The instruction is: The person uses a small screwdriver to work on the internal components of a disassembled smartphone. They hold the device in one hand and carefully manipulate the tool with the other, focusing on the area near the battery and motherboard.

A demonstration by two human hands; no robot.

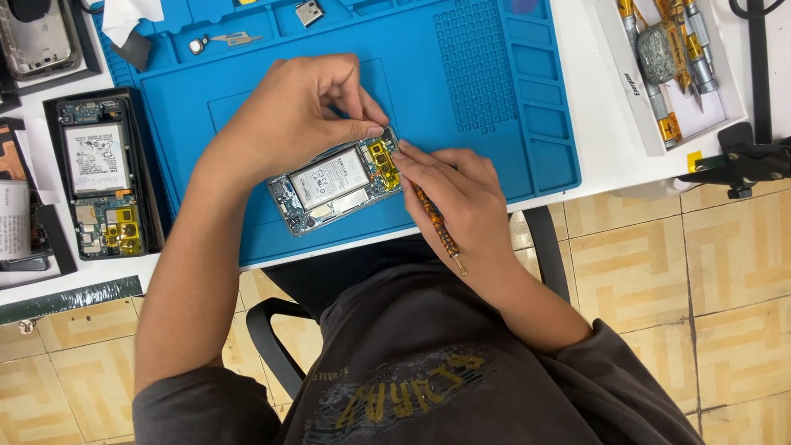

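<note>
An opened phone [329,188] with its battery and yellow-taped boards showing lies tilted on the blue work mat [461,124]. My left hand [297,115] pinches the phone's upper right corner between thumb and fingers. My right hand [457,202] holds a thin amber-handled screwdriver [437,229] like a pen, its tip at the yellow area of the phone next to my left fingertips.
A second opened phone [103,175] lies in a black tray at the left. Small metal parts [222,39] sit at the mat's top edge. A white tray of yellow-and-silver screwdrivers [671,66] stands at the right. A black clamp [746,161] juts over the table's right edge.
</note>
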